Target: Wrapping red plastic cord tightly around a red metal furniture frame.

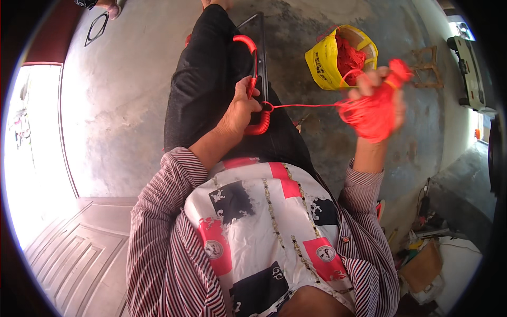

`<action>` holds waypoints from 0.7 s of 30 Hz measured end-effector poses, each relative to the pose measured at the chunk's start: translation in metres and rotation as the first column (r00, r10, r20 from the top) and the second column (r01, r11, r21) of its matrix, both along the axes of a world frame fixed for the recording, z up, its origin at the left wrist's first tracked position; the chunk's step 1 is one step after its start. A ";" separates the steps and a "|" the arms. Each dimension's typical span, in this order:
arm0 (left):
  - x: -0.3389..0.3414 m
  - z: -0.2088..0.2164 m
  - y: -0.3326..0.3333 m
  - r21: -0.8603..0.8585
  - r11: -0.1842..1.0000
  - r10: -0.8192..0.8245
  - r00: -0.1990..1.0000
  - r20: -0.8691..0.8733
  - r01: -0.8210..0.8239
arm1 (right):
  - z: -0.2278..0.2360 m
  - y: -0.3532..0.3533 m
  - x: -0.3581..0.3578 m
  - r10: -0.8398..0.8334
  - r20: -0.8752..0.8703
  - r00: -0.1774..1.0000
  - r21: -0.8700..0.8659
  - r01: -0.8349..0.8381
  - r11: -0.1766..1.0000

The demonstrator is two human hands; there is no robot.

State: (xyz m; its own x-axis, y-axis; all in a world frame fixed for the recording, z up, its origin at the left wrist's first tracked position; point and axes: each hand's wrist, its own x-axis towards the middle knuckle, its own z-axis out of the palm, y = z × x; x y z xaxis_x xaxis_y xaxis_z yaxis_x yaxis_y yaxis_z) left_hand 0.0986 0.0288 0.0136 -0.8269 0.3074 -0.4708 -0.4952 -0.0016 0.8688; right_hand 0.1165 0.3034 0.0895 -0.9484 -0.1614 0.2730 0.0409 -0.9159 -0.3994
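Note:
My left hand (244,108) is closed on a black metal frame (262,47) that lies over my dark-trousered legs. Red cord is coiled tightly around part of the frame, in a curved wrapped section (257,127) below my fingers and another (244,40) above them. From the frame a strand of red cord (306,105) runs taut to the right. It leads to a thick hank of red cord (372,116), around which my right hand (368,82) is closed. That hand is smeared by motion, but its fingers visibly wrap the hank.
Beyond my right hand, a yellow bag (323,61) stands on the concrete floor with more red cord inside. A small wooden frame (428,66) is to its right. Far left, another person's foot (113,10) shows near a dark frame (96,29). Clutter (422,264) fills the lower right.

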 end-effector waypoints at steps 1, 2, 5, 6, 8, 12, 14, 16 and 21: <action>0.001 0.000 0.001 -0.012 1.000 0.015 1.000 0.013 -0.014 | -0.003 -0.019 0.008 -0.176 0.159 0.972 0.281 0.126 0.951; 0.002 0.000 0.001 -0.018 1.000 0.008 1.000 0.005 -0.008 | -0.009 -0.038 0.013 -0.336 0.232 0.913 0.515 0.178 0.839; 0.001 -0.002 0.002 0.002 1.000 0.014 1.000 0.005 -0.014 | -0.032 -0.083 0.023 -0.191 0.358 0.914 0.868 -0.250 0.430; 0.000 -0.004 0.001 0.022 1.000 0.013 1.000 0.021 -0.014 | -0.035 -0.088 0.027 -0.140 0.381 0.914 0.839 -0.278 0.468; -0.002 -0.008 -0.001 0.058 0.998 0.027 0.998 0.050 -0.030 | -0.036 -0.095 0.030 -0.078 0.415 0.907 0.805 -0.326 0.495; -0.007 -0.017 0.001 0.093 0.994 0.045 0.996 0.079 -0.053 | -0.016 -0.101 0.033 -0.170 0.233 0.958 0.848 -0.114 0.517; -0.008 -0.015 0.004 0.087 0.995 0.046 0.997 0.056 -0.050 | -0.005 -0.103 0.035 -0.116 0.297 0.948 0.849 -0.206 0.488; -0.006 -0.006 0.008 -0.130 0.991 0.025 0.995 -0.092 -0.037 | 0.004 -0.092 0.036 -0.156 0.237 0.959 0.852 -0.128 0.507; 0.020 0.031 0.017 -0.382 0.923 -0.347 0.526 -0.776 0.045 | 0.044 -0.002 0.038 -0.310 0.008 0.951 0.924 0.111 0.365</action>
State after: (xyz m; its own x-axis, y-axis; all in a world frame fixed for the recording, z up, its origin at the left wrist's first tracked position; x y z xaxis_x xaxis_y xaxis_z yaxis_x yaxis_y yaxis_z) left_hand 0.1181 0.0460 0.0449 -0.8210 0.4927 0.2883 0.4769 0.3145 0.8208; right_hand 0.1545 0.3018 0.1332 -0.9986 -0.0043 -0.0527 0.0527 0.0034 -0.9986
